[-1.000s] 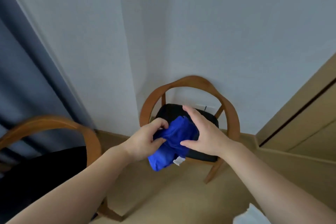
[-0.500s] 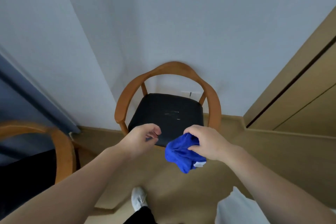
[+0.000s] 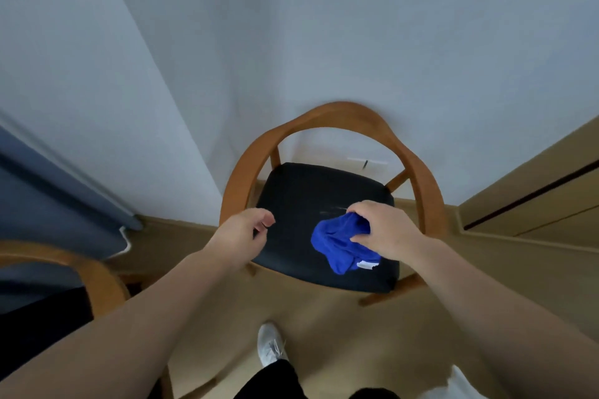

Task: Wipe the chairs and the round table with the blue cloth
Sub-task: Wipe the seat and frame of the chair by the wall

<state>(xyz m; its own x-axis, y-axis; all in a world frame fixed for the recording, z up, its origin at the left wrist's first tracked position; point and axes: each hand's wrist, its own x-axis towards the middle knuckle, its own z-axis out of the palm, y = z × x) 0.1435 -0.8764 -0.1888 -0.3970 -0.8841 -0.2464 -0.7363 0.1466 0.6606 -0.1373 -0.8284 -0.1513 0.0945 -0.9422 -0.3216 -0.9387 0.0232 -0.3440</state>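
A wooden armchair (image 3: 327, 113) with a curved back rail and a black seat (image 3: 301, 191) stands in the corner against the white wall. My right hand (image 3: 385, 230) grips the bunched blue cloth (image 3: 337, 243) over the right front part of the seat; a white tag hangs from the cloth. My left hand (image 3: 241, 233) hovers over the seat's left front edge with fingers loosely curled, holding nothing. A second wooden chair (image 3: 94, 272) with a dark seat shows partly at the lower left. The round table is out of view.
A blue-grey curtain (image 3: 48, 204) hangs at the left. Wooden panelling or a door (image 3: 534, 204) runs along the right. My white shoe (image 3: 270, 347) stands on the tan floor just in front of the chair. A wall socket (image 3: 366, 161) sits behind the chair.
My left hand let go of the cloth and drew apart; my right hand carried the cloth down over the seat. The view came closer to the corner chair.
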